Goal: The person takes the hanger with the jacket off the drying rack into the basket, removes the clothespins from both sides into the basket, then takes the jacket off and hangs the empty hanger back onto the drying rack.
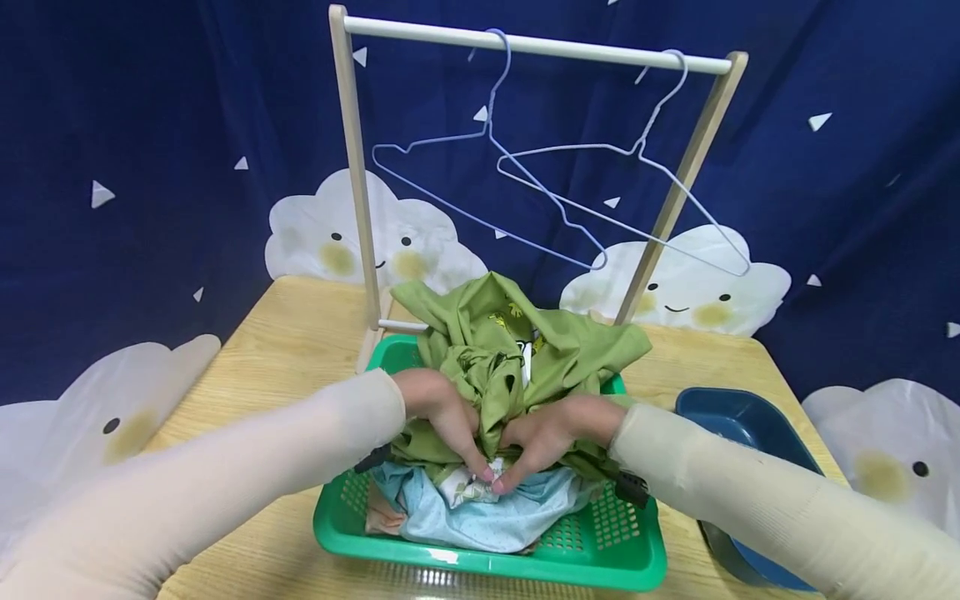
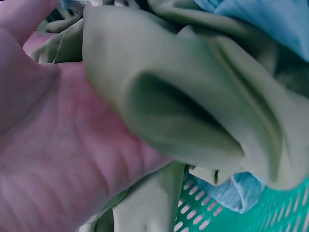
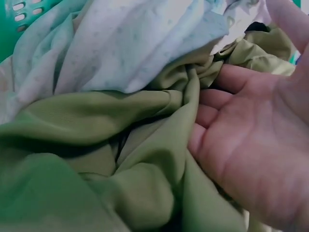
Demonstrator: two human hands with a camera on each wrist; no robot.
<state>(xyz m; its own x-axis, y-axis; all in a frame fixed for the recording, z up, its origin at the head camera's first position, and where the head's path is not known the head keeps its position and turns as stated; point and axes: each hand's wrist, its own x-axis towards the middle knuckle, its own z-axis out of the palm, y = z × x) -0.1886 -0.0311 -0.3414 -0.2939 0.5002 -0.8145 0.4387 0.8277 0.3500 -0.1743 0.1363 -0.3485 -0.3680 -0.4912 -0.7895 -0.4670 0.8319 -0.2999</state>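
Observation:
A crumpled green shirt (image 1: 577, 342) with a cartoon print lies heaped over a green plastic basket (image 1: 487, 570). Its gathered fabric is gripped by my left hand (image 1: 448, 421) on one side and my right hand (image 1: 551, 429) on the other, the thumbs almost meeting at the near edge. In the right wrist view, the fingers (image 3: 208, 116) curl against green folds. Cloth hides most of the left fingers in the left wrist view. Below the thumbs, a white printed piece of fabric (image 1: 467, 488) shows, above light blue cloth (image 1: 480, 521) in the basket.
Behind the basket stands a wooden rack with a white bar (image 1: 420, 30). A blue hanger (image 1: 487, 137) and a white hanger (image 1: 641, 154) hang from it. A dark blue tub (image 1: 731, 404) sits right on the wooden table (image 1: 300, 333), partly behind the right sleeve.

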